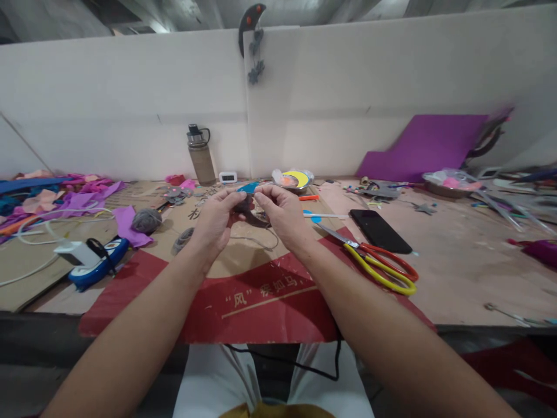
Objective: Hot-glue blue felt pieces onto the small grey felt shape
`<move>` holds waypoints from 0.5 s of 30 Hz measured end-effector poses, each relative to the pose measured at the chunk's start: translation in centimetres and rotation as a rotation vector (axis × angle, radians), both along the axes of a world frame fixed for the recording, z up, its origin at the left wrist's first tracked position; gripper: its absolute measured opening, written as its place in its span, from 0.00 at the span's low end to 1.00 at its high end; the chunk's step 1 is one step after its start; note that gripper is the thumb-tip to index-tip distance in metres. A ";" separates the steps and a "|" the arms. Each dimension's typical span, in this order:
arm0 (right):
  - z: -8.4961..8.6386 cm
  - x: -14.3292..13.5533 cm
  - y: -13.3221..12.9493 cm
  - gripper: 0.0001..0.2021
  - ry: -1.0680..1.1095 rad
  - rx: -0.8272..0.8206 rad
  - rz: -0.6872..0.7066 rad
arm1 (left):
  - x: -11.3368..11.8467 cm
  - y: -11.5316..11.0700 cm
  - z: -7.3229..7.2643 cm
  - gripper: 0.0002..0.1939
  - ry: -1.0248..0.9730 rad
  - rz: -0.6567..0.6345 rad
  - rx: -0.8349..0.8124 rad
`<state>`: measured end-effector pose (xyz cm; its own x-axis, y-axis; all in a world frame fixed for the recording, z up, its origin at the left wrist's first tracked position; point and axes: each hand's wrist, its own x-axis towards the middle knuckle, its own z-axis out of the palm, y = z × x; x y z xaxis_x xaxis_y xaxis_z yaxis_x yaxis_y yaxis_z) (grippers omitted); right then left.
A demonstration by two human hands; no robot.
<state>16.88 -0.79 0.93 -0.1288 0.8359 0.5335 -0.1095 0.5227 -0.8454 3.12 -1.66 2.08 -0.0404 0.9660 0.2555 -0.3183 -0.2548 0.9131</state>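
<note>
My left hand [219,217] is closed around a dark grey, curved piece that looks like a felt crescent [255,217]. At its right side my right hand [282,213] makes a pinch with thumb and forefinger; whatever is between those fingertips is too small to make out. Grey yarn [256,245] trails over the cardboard below both hands. A grey yarn ball [183,239] lies beside my left wrist, and another grey ball [147,221] sits farther left. Scissors [378,264] with red and yellow handles rest to the right of my right forearm.
Red-printed cardboard [261,316] covers the table front. A black phone [380,231] lies right of the hands. Behind stand a bottle [202,157], a small clock [228,177] and a bowl [300,188]. Left are a blue power strip [102,264] with cables and purple felt scraps [130,226].
</note>
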 end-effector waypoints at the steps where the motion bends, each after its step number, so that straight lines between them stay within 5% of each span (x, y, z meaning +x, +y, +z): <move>1: 0.0 0.0 0.1 0.09 -0.011 -0.011 0.003 | -0.1 0.1 0.0 0.06 0.000 0.009 -0.007; 10: -0.1 1.0 0.9 0.10 -0.108 -0.074 -0.124 | -3.1 1.7 0.3 0.06 0.040 0.274 0.155; 15: -0.3 1.2 0.9 0.10 -0.289 -0.110 -0.045 | -4.9 2.8 0.2 0.06 0.001 0.384 0.180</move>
<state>18.06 0.14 0.64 -0.2234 0.8949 0.3864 0.1645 0.4253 -0.8899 -1.79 1.13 2.32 -0.3883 0.8210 0.4186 -0.1685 -0.5098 0.8436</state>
